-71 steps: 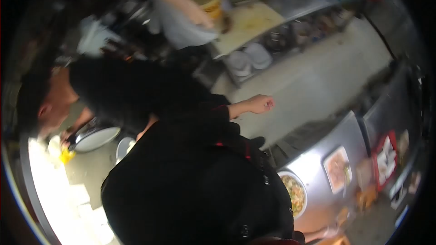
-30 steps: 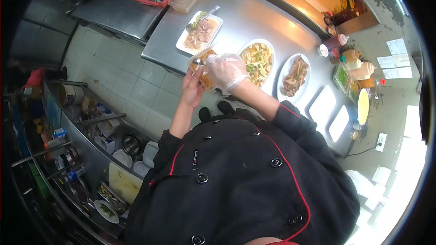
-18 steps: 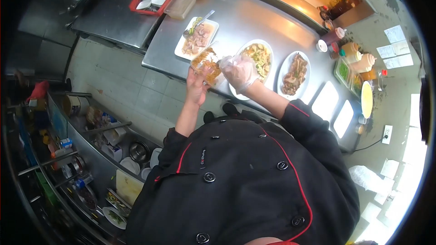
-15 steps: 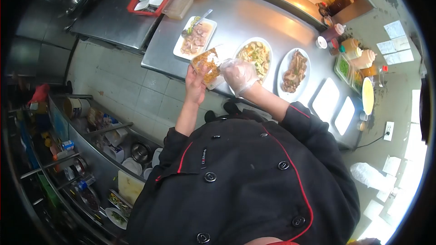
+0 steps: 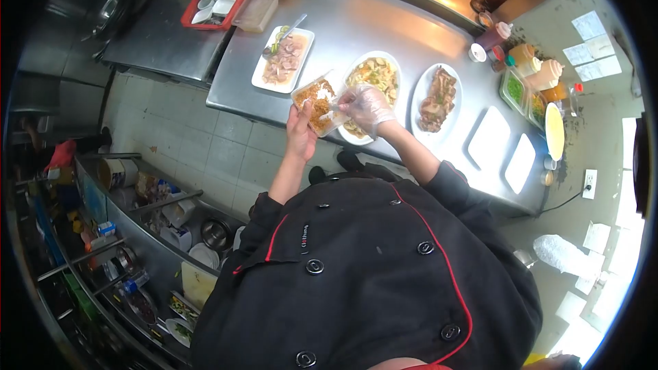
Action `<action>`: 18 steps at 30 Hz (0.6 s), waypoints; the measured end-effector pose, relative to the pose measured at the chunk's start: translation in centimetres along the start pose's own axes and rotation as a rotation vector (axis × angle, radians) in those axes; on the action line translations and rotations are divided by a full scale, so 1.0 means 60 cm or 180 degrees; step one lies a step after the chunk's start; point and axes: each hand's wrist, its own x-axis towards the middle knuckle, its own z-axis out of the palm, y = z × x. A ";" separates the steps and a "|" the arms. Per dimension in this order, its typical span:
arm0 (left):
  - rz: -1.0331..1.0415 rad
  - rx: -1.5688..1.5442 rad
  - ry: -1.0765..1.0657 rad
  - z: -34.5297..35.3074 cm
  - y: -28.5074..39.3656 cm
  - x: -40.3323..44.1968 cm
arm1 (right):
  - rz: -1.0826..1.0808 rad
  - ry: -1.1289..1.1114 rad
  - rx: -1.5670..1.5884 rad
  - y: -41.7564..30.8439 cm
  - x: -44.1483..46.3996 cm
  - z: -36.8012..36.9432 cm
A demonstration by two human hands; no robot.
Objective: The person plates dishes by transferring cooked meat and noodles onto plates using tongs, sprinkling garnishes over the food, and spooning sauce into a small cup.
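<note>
My left hand (image 5: 300, 131) grips a clear plastic container (image 5: 330, 128) from below, tilted over the table's near edge. Inside lies orange-brown crumbly food (image 5: 317, 104), perhaps fried bits. My right hand (image 5: 369, 107), in a clear plastic glove, has its fingers pinched together at the container's right side; what they hold, if anything, is too small to make out. Behind that hand, partly covered by it, is an oval white plate of mixed sliced food (image 5: 375, 75). A rectangular plate of pale meat pieces (image 5: 286, 58) with a spoon (image 5: 295, 26) sits left of it.
To the right are an oval plate of browned meat (image 5: 437, 99) and two white plates (image 5: 489, 138). Sauce bottles (image 5: 524, 58) line the wall. A red basket of small white dishes (image 5: 221, 0) stands at the back left. A lower shelf (image 5: 147, 216) holds pots and containers behind me.
The view has shifted slightly. My gloved right hand has turned, and its fingers now show pinched together beside the container. My left hand keeps its hold.
</note>
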 end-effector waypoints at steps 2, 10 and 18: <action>-0.0172 -0.0035 0.0016 -0.001 -0.008 -0.001 | -0.0203 0.0164 -0.0137 0.004 -0.008 -0.005; -0.0314 -0.0021 0.0141 0.004 -0.031 -0.003 | -0.0332 0.0615 -0.0353 0.024 -0.025 -0.004; -0.0419 -0.0027 0.0235 -0.002 -0.032 0.002 | 0.0070 0.0389 0.0868 0.066 -0.012 -0.005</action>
